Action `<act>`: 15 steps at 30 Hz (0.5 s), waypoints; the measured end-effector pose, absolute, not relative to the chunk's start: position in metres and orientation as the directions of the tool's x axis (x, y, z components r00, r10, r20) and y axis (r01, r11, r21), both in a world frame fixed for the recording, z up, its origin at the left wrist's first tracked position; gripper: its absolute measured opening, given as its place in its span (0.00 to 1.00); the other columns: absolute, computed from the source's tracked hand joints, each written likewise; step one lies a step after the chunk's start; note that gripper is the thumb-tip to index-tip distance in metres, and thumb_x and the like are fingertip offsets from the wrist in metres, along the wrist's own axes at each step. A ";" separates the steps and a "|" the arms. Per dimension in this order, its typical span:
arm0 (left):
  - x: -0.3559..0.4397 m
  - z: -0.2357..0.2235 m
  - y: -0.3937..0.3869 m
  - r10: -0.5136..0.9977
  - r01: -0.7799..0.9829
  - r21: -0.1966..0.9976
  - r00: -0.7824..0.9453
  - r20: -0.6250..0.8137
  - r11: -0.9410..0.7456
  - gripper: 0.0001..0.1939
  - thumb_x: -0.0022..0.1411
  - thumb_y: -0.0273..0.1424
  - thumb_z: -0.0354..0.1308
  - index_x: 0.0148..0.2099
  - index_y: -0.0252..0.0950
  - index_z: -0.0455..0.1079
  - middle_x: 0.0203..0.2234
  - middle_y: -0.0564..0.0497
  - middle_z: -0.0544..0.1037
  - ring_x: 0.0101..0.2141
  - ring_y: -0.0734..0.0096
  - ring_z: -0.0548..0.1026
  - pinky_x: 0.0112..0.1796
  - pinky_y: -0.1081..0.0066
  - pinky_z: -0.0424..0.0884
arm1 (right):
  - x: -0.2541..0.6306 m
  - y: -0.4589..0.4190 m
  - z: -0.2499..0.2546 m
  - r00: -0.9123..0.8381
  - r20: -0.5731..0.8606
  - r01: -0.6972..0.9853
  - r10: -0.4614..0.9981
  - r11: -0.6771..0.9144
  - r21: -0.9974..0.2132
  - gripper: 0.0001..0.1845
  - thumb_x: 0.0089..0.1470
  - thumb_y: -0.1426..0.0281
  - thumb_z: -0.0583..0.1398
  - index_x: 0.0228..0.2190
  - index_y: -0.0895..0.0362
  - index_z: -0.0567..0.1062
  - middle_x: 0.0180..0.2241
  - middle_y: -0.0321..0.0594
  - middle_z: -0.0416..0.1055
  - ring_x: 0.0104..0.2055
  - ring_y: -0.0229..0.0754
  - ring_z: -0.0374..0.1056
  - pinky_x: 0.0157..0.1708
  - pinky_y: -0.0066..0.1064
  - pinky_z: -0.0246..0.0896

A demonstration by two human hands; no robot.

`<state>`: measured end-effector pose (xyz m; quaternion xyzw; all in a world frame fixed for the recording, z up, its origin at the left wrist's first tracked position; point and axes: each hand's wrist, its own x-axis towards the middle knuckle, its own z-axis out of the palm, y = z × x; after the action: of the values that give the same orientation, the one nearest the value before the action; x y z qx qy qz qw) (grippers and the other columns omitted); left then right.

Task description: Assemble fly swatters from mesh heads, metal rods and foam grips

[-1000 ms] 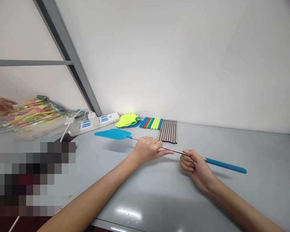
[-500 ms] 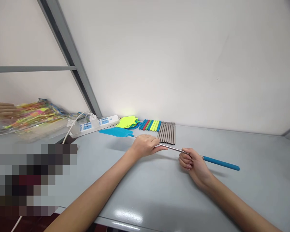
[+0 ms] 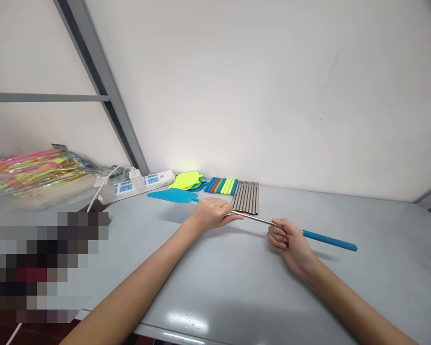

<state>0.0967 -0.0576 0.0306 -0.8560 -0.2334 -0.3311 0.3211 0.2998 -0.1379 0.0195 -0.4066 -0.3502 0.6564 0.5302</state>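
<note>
I hold a fly swatter just above the grey table (image 3: pixel 362 282). It has a blue head (image 3: pixel 170 195), a thin metal telescopic rod (image 3: pixel 256 219) and a blue handle (image 3: pixel 329 240). My left hand (image 3: pixel 212 214) is closed around the rod close to the head. My right hand (image 3: pixel 287 238) is closed around the rod where it meets the handle. Both hands keep the swatter stretched out nearly level.
Against the wall lie a row of metal rods (image 3: pixel 246 196), several coloured handles (image 3: pixel 221 186) and yellow-green swatter heads (image 3: pixel 188 180). A white power strip (image 3: pixel 138 182) with a cable sits to the left. Packaged colourful items (image 3: pixel 32 167) lie far left.
The gap between my hands has widened slightly along the rod. A hand seen earlier at the far left by the packages is gone from view.
</note>
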 end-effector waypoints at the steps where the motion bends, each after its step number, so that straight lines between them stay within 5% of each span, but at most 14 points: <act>1: 0.097 0.031 -0.057 0.187 0.613 -0.399 0.673 0.715 -0.682 0.21 0.55 0.45 0.46 0.18 0.35 0.56 0.10 0.57 0.62 0.15 0.80 0.61 0.19 0.75 0.50 | 0.301 -0.138 0.019 -0.106 -0.158 -0.406 0.982 -0.188 -0.894 0.20 0.48 0.67 0.51 0.14 0.56 0.47 0.15 0.29 0.37 0.16 0.31 0.36 0.17 0.28 0.35; 15: 0.089 0.031 -0.056 0.249 0.636 -0.383 0.679 0.691 -0.671 0.23 0.54 0.47 0.46 0.17 0.35 0.56 0.09 0.56 0.60 0.14 0.79 0.60 0.19 0.74 0.47 | 0.306 -0.136 0.018 -0.089 -0.123 -0.345 0.988 -0.146 -0.927 0.20 0.49 0.67 0.52 0.14 0.56 0.47 0.15 0.29 0.38 0.16 0.31 0.36 0.19 0.29 0.33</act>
<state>0.0890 -0.0559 0.0306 -0.8606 -0.2570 -0.3077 0.3141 0.3062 -0.1362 0.0184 -0.4192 -0.3835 0.6304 0.5290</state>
